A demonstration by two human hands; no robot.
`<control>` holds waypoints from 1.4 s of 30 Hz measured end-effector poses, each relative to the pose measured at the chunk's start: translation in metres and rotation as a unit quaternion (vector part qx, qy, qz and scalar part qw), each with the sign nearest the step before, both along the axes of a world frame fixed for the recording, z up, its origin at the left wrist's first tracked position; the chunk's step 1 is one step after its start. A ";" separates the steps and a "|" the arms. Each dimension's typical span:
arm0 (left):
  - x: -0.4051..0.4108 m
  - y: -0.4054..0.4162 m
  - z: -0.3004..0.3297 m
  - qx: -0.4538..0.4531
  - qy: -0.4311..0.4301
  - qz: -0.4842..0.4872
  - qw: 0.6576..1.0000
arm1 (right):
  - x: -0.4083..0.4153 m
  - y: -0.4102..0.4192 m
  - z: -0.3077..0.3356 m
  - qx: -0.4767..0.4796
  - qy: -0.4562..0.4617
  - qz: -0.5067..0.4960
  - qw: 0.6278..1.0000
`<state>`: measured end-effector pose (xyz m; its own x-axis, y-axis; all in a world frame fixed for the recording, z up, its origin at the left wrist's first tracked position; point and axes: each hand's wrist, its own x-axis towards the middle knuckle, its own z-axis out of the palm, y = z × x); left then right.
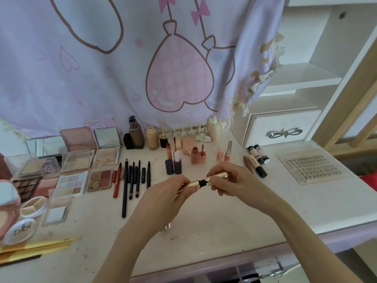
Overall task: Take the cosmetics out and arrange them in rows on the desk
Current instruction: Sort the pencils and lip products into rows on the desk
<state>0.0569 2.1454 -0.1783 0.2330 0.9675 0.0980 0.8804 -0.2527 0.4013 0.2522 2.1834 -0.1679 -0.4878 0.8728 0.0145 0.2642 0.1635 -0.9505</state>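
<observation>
Desk's mostly laid out, gold tube being opened or capped mid-air

Both hands are on a gold tube (206,180) above the desk (224,217): left hand (163,199) grips the body, right hand (228,178) pinches the cap, with a dark neck showing between the halves (can't tell which way it's going). Palettes (71,180), pencils (132,178) and lip bottles (183,156) already sit in rough rows, so I'd guess it's near done. This tube isn't placed yet.
</observation>
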 end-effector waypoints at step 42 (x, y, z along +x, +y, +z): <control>-0.031 0.007 0.004 -0.004 0.012 0.008 1.000 | 0.006 0.013 -0.010 -0.026 0.075 -0.076 0.994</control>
